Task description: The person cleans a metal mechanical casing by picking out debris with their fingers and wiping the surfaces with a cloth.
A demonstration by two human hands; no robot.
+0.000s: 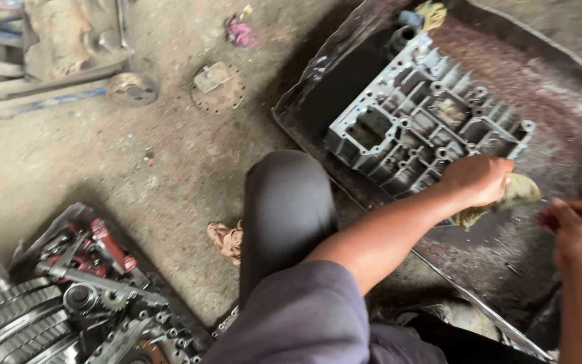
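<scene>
Head view, I log: dark metal tray (560, 74) holding a grey ribbed engine casting (426, 125). My left hand (479, 178) grips a yellowish rag (516, 195) at the casting's near edge; my right hand (577, 226) hovers loosely open beside. Bare tray floor right. Gears (15, 317) on the dirt floor, well apart.

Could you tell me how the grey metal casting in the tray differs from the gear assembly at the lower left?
The grey casting lies in a dark rusty tray; the gear assembly sits apart at the lower left. The casting is an open ribbed housing, plain grey; the assembly has toothed gears, shafts and red parts. The left hand presses a rag at the casting; no hand touches the gears. Both are metal.
</scene>
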